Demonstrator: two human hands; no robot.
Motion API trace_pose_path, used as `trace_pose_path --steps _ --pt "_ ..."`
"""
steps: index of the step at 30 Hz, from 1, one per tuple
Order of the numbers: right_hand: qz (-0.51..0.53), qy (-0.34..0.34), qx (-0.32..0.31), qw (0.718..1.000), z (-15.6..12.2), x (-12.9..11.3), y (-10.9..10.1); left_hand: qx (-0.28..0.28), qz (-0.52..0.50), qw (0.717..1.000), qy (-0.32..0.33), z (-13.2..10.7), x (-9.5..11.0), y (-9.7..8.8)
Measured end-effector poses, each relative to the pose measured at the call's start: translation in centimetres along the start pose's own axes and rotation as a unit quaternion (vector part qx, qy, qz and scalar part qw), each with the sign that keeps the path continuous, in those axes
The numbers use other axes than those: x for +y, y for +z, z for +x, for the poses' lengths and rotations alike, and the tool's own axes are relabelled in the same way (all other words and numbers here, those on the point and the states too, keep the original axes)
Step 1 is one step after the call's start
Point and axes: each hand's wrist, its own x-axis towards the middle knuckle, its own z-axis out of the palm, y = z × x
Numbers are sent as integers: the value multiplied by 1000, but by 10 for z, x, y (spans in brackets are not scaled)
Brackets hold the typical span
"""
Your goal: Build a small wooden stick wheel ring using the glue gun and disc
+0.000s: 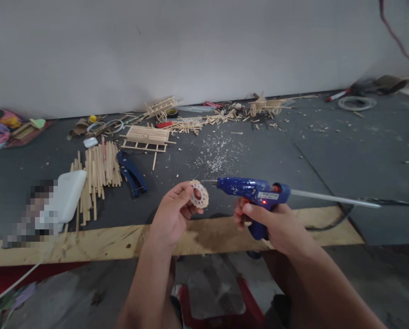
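My left hand (172,211) pinches a small round wooden wheel (200,193) made of short sticks, held upright above the table's front edge. My right hand (273,224) grips a blue hot glue gun (255,192) with a glue stick (331,198) poking out of its back. The gun's nozzle points left and its tip almost touches the wheel's upper right rim. A red light glows on the gun's side. Its black cord (389,201) runs off to the right.
On the dark table lie a pile of wooden sticks (99,170), blue cutters (131,172), a stick-built frame (146,137), a white box (65,195), and more stick models (266,107) and scraps by the wall. A pale wooden strip (87,242) edges the table front.
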Motion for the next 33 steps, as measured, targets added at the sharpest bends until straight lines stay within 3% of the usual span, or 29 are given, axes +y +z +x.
trace_pose_path --steps 13,33 --pt "-133 -12 20 991 3 -3 4 20 -11 1000 -2 0 1 2" --pt "-107 -1 20 994 4 0 5 19 -19 1000 -8 1 0 5"
